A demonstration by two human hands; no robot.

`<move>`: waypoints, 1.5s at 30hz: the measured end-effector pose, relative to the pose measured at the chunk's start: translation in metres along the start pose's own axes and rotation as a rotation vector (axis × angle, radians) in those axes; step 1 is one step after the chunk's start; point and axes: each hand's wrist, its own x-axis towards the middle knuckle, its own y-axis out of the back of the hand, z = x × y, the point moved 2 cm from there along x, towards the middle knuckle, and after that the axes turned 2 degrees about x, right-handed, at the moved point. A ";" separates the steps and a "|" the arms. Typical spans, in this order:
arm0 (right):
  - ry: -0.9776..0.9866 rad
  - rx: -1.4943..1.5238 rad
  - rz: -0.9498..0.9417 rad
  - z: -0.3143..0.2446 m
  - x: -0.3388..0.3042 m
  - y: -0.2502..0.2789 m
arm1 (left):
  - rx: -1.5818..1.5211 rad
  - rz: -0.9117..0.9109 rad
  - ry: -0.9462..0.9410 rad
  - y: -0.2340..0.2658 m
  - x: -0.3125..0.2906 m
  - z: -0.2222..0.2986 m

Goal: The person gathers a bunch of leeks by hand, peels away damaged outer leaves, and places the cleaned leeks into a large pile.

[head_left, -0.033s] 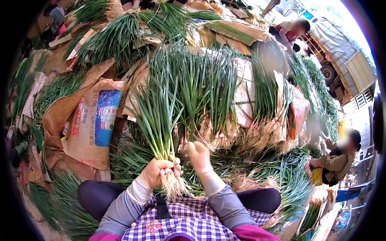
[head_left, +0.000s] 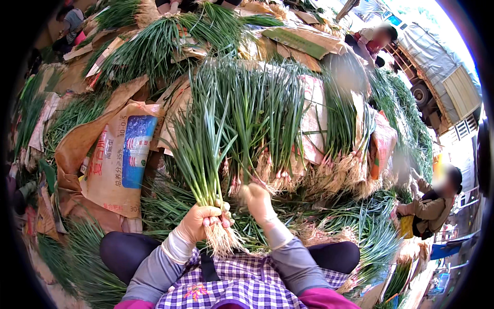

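Observation:
My left hand (head_left: pixel 197 222) is closed around the lower stalks of a bunch of green garlic (head_left: pixel 205 177). Its leaves fan upward, while pinkish bulbs and pale stringy roots (head_left: pixel 222 240) hang below my fist. To the right of that bunch, my right hand (head_left: pixel 258 202) is closed at the root end of a row of green garlic (head_left: pixel 267 110). A stalk (head_left: pixel 246 166) runs down to its fingertips, which are slightly blurred and partly hidden by the back of the hand. The row lies leaves away from me, bulbs and roots toward me.
Loose green garlic (head_left: pixel 329 219) covers the ground before my knees. A printed sack (head_left: pixel 116 165) stands at the left. More bundles (head_left: pixel 154 49) lie behind. One person (head_left: pixel 429 206) sits at the right, another (head_left: pixel 368 44) farther back near a truck (head_left: pixel 437 72).
My right hand has shifted very slightly right and its fingers have tilted a little. My left hand and its bunch stay in place.

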 end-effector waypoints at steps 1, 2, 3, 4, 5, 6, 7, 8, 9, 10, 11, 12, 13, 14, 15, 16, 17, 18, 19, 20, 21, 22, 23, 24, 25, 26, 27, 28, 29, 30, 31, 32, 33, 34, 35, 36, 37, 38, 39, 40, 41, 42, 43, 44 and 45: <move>0.088 -0.301 -0.148 0.015 -0.002 0.006 | -0.002 0.032 -0.033 -0.006 -0.003 0.003; 0.156 -0.624 -0.417 0.002 -0.009 0.006 | 0.013 0.087 -0.053 -0.003 -0.005 0.007; 0.051 -0.766 -0.542 -0.010 -0.009 0.010 | 0.028 0.143 -0.073 0.002 -0.009 0.012; 0.036 -0.761 -0.366 -0.003 0.002 0.012 | 0.072 0.051 -0.027 0.024 -0.004 0.014; 0.023 -0.749 -0.191 -0.001 0.015 0.012 | 0.094 -0.031 0.000 0.033 0.000 0.018; 0.086 -0.769 -0.051 -0.001 0.026 0.011 | 0.048 0.045 -0.036 0.041 0.000 0.015; 0.139 -0.783 0.090 -0.005 0.036 0.008 | 0.001 0.122 -0.063 0.032 0.001 0.014; 0.277 -0.725 0.167 -0.008 0.046 0.005 | -0.021 0.081 -0.043 0.030 0.004 0.013; 0.213 -0.834 0.160 -0.008 0.058 -0.002 | -0.061 0.066 -0.021 0.024 0.003 0.011; 0.151 -0.913 0.181 0.004 0.074 -0.007 | -0.061 0.036 -0.018 0.016 0.007 0.010; 0.098 -0.980 0.184 -0.002 0.086 -0.014 | -0.062 0.025 -0.027 0.012 0.003 0.012; -0.053 -0.921 0.051 -0.003 0.099 -0.002 | 0.001 -0.006 -0.042 0.006 -0.002 0.014; 0.113 -0.713 0.170 0.014 0.103 0.015 | 0.009 -0.104 -0.050 -0.011 -0.004 0.014; -0.012 -0.234 0.083 -0.010 0.097 0.023 | 0.053 -0.135 -0.089 -0.012 -0.011 0.018; -0.148 0.235 -0.004 -0.036 0.085 0.034 | 0.092 -0.171 -0.123 -0.013 -0.016 0.019; -0.103 0.486 -0.160 -0.036 0.081 0.042 | 0.175 -0.117 -0.154 -0.017 -0.019 0.021; -0.128 0.440 -0.322 -0.053 0.071 0.046 | 0.171 -0.049 -0.137 -0.011 -0.017 0.021; -0.190 0.482 -0.370 -0.062 0.059 0.042 | 0.166 0.019 -0.121 0.000 -0.012 0.019; -0.245 0.517 -0.404 -0.066 0.046 0.041 | 0.164 0.070 -0.101 0.002 -0.006 0.018; -0.211 0.600 -0.417 -0.062 0.038 0.037 | 0.215 0.203 -0.074 -0.002 -0.001 0.016; -0.203 0.631 -0.450 -0.060 0.031 0.037 | 0.190 0.205 -0.046 0.000 0.003 0.013; -0.159 0.672 -0.448 -0.051 0.026 0.029 | 0.221 0.173 -0.039 0.007 0.006 0.011; -0.117 0.715 -0.444 -0.041 0.024 0.019 | 0.251 0.142 -0.029 0.011 0.007 0.010; -0.151 0.729 -0.452 -0.032 0.022 0.014 | 0.298 0.220 -0.021 0.012 0.008 0.008; -0.153 0.721 -0.429 -0.037 0.016 0.012 | 0.242 0.206 -0.021 0.010 0.009 0.008; -0.177 0.782 -0.446 -0.037 0.013 0.006 | 0.259 0.223 -0.023 0.012 0.010 0.006; -0.201 0.843 -0.463 -0.036 0.010 -0.001 | 0.278 0.241 -0.025 0.014 0.011 0.005; -0.160 0.809 -0.474 -0.034 0.008 -0.004 | 0.330 0.239 -0.016 0.011 0.011 0.006; -0.172 0.877 -0.490 -0.034 0.008 -0.006 | 0.320 0.236 -0.013 0.012 0.012 0.005; -0.185 0.945 -0.505 -0.034 0.008 -0.007 | 0.310 0.232 -0.010 0.014 0.013 0.004; -0.196 1.011 -0.520 -0.035 0.008 -0.009 | 0.300 0.228 -0.008 0.012 0.015 0.004; -0.214 1.042 -0.493 -0.044 0.007 -0.009 | 0.296 0.216 -0.004 0.008 0.012 0.005; -0.186 1.200 -0.530 -0.038 0.011 -0.014 | 0.286 0.212 0.001 0.006 0.012 0.007; -0.179 1.174 -0.526 -0.042 0.010 -0.015 | 0.279 0.193 0.007 0.006 0.012 0.007; -0.173 1.149 -0.521 -0.045 0.009 -0.015 | 0.272 0.175 0.014 0.007 0.013 0.007; -0.145 1.163 -0.670 -0.029 0.013 -0.014 | 0.263 0.160 0.017 0.011 0.013 0.008; -0.136 1.101 -0.630 -0.035 0.012 -0.014 | 0.287 0.199 0.020 0.017 0.013 0.010; -0.112 0.960 -0.582 -0.040 0.011 -0.013 | 0.257 0.197 -0.002 0.021 0.013 0.011; -0.088 0.819 -0.533 -0.047 0.010 -0.012 | 0.227 0.195 -0.023 0.026 0.012 0.012; -0.096 0.789 -0.590 -0.045 0.012 -0.009 | 0.168 0.161 -0.019 0.026 0.013 0.013; -0.082 0.721 -0.548 -0.044 0.012 -0.008 | 0.165 0.164 -0.016 0.024 0.013 0.013; -0.021 0.703 -0.518 -0.043 0.012 -0.010 | 0.162 0.166 -0.013 0.021 0.013 0.012; 0.044 0.680 -0.487 -0.044 0.014 -0.012 | 0.159 0.164 -0.014 0.018 0.013 0.012; 0.049 0.717 -0.505 -0.045 0.015 -0.014 | 0.153 0.140 -0.024 0.016 0.013 0.013; 0.053 0.754 -0.523 -0.046 0.015 -0.017 | 0.178 0.095 -0.028 0.010 0.010 0.014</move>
